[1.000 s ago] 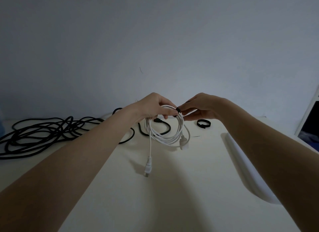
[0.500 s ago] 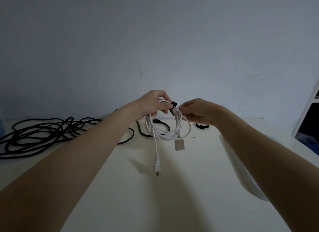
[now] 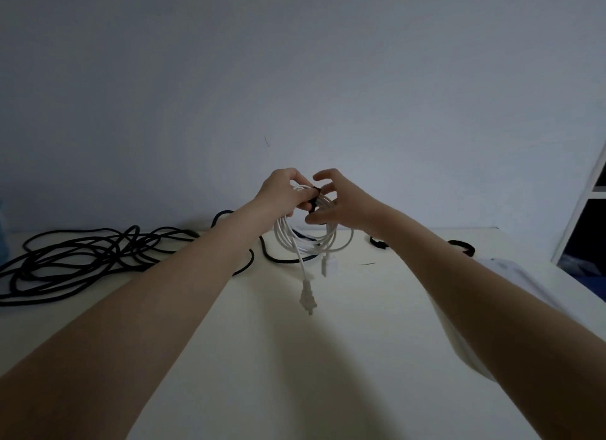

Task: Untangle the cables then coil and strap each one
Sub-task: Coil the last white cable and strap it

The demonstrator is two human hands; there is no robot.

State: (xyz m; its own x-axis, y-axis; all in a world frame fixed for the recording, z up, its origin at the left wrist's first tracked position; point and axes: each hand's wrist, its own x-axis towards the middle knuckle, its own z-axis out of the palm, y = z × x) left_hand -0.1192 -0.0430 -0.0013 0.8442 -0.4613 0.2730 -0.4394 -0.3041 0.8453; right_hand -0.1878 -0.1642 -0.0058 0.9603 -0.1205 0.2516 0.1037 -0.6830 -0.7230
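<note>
- Strapping is in hand: the white cable coil [image 3: 306, 233] is held above the table [image 3: 328, 357] by the left hand [image 3: 284, 190].
- The black strap [image 3: 315, 199], at the coil's 12 o'clock, is touched by the right hand [image 3: 341, 203]; fingers spread, grip unclear.
- Strap closure is judged next.

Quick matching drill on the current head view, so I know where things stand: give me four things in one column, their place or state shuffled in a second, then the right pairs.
Things:
1. white cable
2. black cable
3. black strap
4. white plug

States:
A. lying loose and tangled on the table, at the left
B. hanging free below the coil, off the table
C. coiled, gripped by the left hand
D. wrapped round the top of the coil, between the left hand and the right hand

Pairs: 1-C, 2-A, 3-D, 4-B
</note>
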